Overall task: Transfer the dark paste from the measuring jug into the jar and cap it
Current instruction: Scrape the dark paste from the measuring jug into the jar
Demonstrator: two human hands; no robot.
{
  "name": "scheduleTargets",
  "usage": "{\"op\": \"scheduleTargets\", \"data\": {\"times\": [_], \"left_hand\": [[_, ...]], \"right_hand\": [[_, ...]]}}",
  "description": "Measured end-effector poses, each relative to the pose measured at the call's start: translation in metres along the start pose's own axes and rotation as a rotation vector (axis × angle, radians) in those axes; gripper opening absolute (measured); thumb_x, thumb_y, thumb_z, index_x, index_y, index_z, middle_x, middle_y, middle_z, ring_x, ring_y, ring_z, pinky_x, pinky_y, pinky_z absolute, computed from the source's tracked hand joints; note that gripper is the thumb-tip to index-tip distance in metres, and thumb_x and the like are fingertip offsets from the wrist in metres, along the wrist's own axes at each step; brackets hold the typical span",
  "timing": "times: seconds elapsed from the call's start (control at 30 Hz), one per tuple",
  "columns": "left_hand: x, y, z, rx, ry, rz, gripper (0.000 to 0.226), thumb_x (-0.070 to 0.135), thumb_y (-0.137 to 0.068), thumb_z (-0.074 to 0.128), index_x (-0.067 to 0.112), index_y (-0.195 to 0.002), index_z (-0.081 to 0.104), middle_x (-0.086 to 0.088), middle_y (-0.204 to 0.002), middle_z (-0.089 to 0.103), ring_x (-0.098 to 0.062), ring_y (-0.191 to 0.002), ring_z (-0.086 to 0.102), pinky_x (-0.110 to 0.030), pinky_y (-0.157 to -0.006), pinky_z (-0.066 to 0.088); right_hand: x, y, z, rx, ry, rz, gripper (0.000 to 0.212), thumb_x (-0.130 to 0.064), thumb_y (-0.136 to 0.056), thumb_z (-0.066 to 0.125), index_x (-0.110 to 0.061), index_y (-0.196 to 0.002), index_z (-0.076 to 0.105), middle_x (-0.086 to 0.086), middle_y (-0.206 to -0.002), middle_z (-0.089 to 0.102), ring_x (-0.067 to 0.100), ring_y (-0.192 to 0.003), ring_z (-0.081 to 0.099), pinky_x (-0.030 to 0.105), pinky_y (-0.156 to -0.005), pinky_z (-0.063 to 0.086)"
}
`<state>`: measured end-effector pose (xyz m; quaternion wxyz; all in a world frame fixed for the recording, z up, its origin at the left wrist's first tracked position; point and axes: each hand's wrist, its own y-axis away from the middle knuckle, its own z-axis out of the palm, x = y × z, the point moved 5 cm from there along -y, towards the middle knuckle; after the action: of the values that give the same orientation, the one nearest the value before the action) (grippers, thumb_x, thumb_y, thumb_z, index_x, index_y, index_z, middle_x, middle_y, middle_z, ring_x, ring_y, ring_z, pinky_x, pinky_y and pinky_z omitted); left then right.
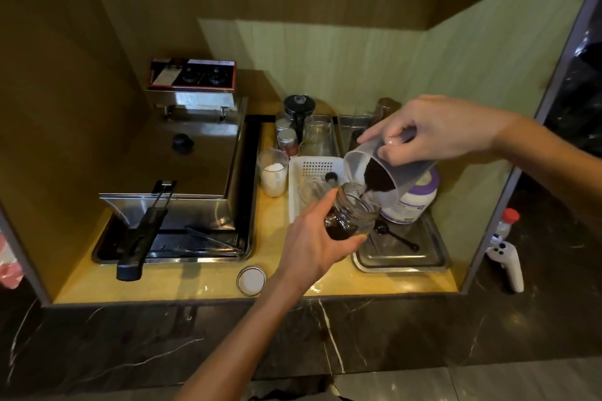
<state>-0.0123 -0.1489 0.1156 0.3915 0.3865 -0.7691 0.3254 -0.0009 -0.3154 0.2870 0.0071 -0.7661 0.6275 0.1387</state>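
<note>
Mid-pour. Right hand point(436, 130) grip is closed around the measuring jug point(387, 172), tipped steeply with the spout down and to the left. Left hand point(312, 238) grip is wrapped round the jar point(353, 215), held off the desk point(208, 283) and tilted so its mouth meets the spout.

To do it well, my read:
- keep the spout lip right over the jar mouth; the opening looks narrow against the jug, so a spill over the rim is the main risk
- raise the jug's tilt slowly; the stuff looks clumpy and may drop in a lump rather than flow
- level the jar as it fills, otherwise the low side overflows first
- a tap on the jug wall should clear the residue

Dark paste point(378, 177) — almost black, coarse and grainy, banked against the jug's lower wall, with a thin tongue running into the jar. The jar is clear glass, its bottom already dark, roughly a third full.

Cap point(251, 280) — probably the jar's — lies inner side up on the desk near the front edge, well apart from the jar, not yet fitted.
</note>
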Motion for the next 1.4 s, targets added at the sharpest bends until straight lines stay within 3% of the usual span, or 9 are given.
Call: {"op": "scheduleTargets", "data": {"times": [0.1, 0.23, 0.5, 0.63, 0.73, 0.83, 1.03, 1.23, 1.4], "left_hand": [[0.004, -0.002, 0.000, 0.012, 0.019, -0.007, 0.088, 0.044, -0.073, 0.084, 0.028, -0.148, 0.041, 0.010, -0.135, 0.060, 0.004, -0.117, 0.052, -0.018, -0.101, 0.045], [0.008, -0.004, -0.001, 0.017, 0.037, -0.014, 0.085, 0.044, -0.073, 0.084, 0.030, -0.146, 0.044, 0.012, -0.133, 0.062, 0.000, -0.120, 0.056, -0.025, -0.103, 0.048], [0.011, -0.001, 0.003, 0.004, 0.077, -0.033, 0.084, 0.043, -0.073, 0.084, 0.032, -0.146, 0.043, 0.014, -0.133, 0.062, 0.002, -0.120, 0.055, -0.013, -0.099, 0.044], [0.012, 0.000, 0.006, 0.008, 0.088, -0.040, 0.081, 0.041, -0.074, 0.084, 0.032, -0.144, 0.045, 0.016, -0.133, 0.061, 0.006, -0.117, 0.054, -0.004, -0.095, 0.040], [0.013, 0.000, 0.008, 0.016, 0.097, -0.048, 0.083, 0.040, -0.074, 0.085, 0.029, -0.146, 0.045, 0.014, -0.132, 0.063, 0.002, -0.119, 0.056, -0.017, -0.102, 0.046], [0.015, -0.002, 0.010, 0.003, 0.107, -0.049, 0.083, 0.040, -0.074, 0.085, 0.028, -0.146, 0.044, 0.012, -0.130, 0.063, -0.002, -0.119, 0.058, -0.026, -0.102, 0.049], [0.016, 0.000, 0.010, 0.016, 0.116, -0.034, 0.073, 0.043, -0.074, 0.083, 0.040, -0.137, 0.046, 0.017, -0.122, 0.065, 0.003, -0.110, 0.058, -0.019, -0.093, 0.050], [0.015, -0.003, 0.012, 0.024, 0.109, -0.035, 0.081, 0.044, -0.074, 0.083, 0.033, -0.144, 0.044, 0.014, -0.129, 0.063, 0.001, -0.116, 0.057, -0.020, -0.099, 0.049], [0.019, -0.005, 0.010, 0.039, 0.110, -0.005, 0.075, 0.043, -0.074, 0.083, 0.038, -0.139, 0.045, 0.020, -0.121, 0.063, 0.005, -0.110, 0.057, -0.013, -0.091, 0.048]], "right_hand": [[-0.006, -0.001, -0.004, 0.012, 0.112, -0.028, 0.040, -0.033, -0.081, 0.065, -0.019, -0.050, 0.044, -0.033, -0.122, 0.063, -0.019, -0.065, 0.055, 0.020, -0.057, 0.032], [-0.013, 0.002, -0.006, 0.029, 0.213, -0.063, 0.039, -0.041, -0.079, 0.061, -0.018, -0.054, 0.043, -0.035, -0.125, 0.061, -0.014, -0.065, 0.054, 0.026, -0.058, 0.034], [-0.021, 0.009, -0.001, 0.038, 0.292, -0.061, 0.038, -0.047, -0.074, 0.055, -0.014, -0.059, 0.043, -0.039, -0.128, 0.057, 0.001, -0.057, 0.053, 0.041, -0.083, 0.043], [-0.023, 0.011, -0.002, 0.034, 0.342, -0.084, 0.040, -0.042, -0.076, 0.057, -0.013, -0.054, 0.040, -0.037, -0.129, 0.057, 0.005, -0.055, 0.051, 0.039, -0.077, 0.041], [-0.027, 0.012, -0.002, 0.020, 0.383, -0.112, 0.041, -0.048, -0.072, 0.047, -0.014, -0.052, 0.038, -0.036, -0.129, 0.057, 0.003, -0.056, 0.050, 0.036, -0.071, 0.034], [-0.030, 0.014, -0.003, 0.016, 0.399, -0.139, 0.044, -0.054, -0.067, 0.035, -0.013, -0.053, 0.041, -0.036, -0.131, 0.056, 0.010, -0.066, 0.060, 0.039, -0.077, 0.037], [-0.027, 0.010, -0.005, 0.021, 0.407, -0.154, 0.040, -0.045, -0.073, 0.050, -0.015, -0.051, 0.037, -0.035, -0.127, 0.059, -0.003, -0.054, 0.048, 0.032, -0.067, 0.025], [-0.031, 0.012, -0.006, 0.045, 0.472, -0.188, 0.037, -0.043, -0.074, 0.050, -0.014, -0.053, 0.041, -0.033, -0.131, 0.058, 0.014, -0.078, 0.067, 0.035, -0.072, 0.030], [-0.038, 0.014, -0.012, 0.072, 0.470, -0.188, 0.036, -0.045, -0.070, 0.046, -0.015, -0.052, 0.039, -0.032, -0.130, 0.059, 0.016, -0.072, 0.063, 0.039, -0.076, 0.036]]}}
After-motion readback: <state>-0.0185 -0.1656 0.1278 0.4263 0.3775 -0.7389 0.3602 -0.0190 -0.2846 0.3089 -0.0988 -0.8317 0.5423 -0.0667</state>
